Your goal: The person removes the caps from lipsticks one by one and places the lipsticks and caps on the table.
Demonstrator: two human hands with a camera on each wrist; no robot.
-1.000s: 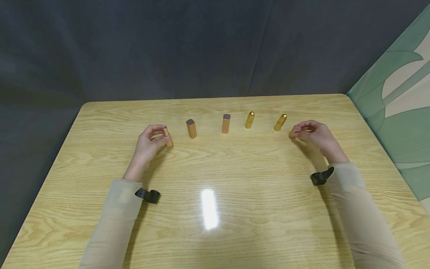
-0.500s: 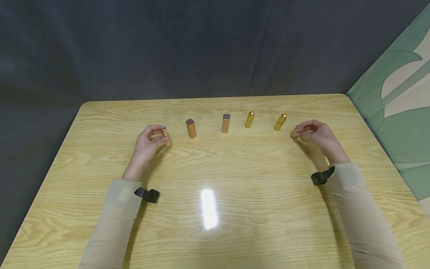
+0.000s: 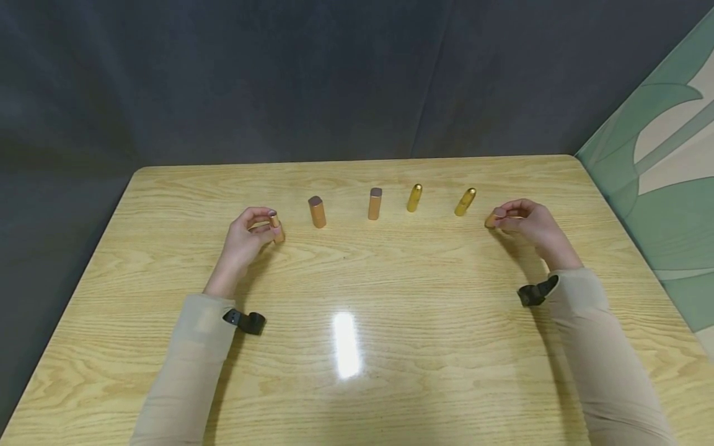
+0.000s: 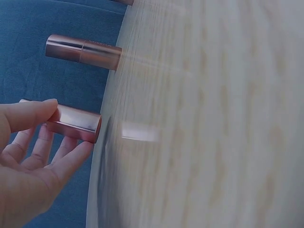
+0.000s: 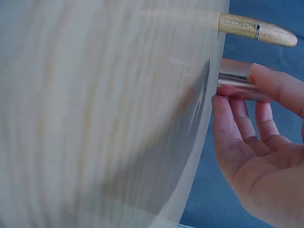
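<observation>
At the left end of a row of lipstick tubes, my left hand (image 3: pixel 245 238) pinches an upright rose-gold lipstick tube (image 4: pixel 78 118) between thumb and fingers. Its lower end is right at the tabletop. My right hand (image 3: pixel 530 224), at the row's right end, pinches another rose-gold lipstick tube (image 5: pixel 235 83), its base close on the wood and its upper part covered by the thumb. Between the hands stand two rose-gold lipstick tubes, a left one (image 3: pixel 318 212) and a middle one (image 3: pixel 375 204). Two shiny gold, round-topped lipstick tubes, one (image 3: pixel 414 198) and another (image 3: pixel 465 202), stand nearer the right hand.
All the tubes stand towards the back of a light wood-grain table (image 3: pixel 390 279). Behind its far edge hangs a dark blue-grey curtain (image 3: pixel 334 80). A green leaf-patterned panel (image 3: pixel 669 142) borders the right side. A bright light reflection lies on the tabletop's middle.
My right hand has shifted slightly to the right with its tube, widening the gap to the gold one. The left hand and the standing tubes look nearly unchanged.
</observation>
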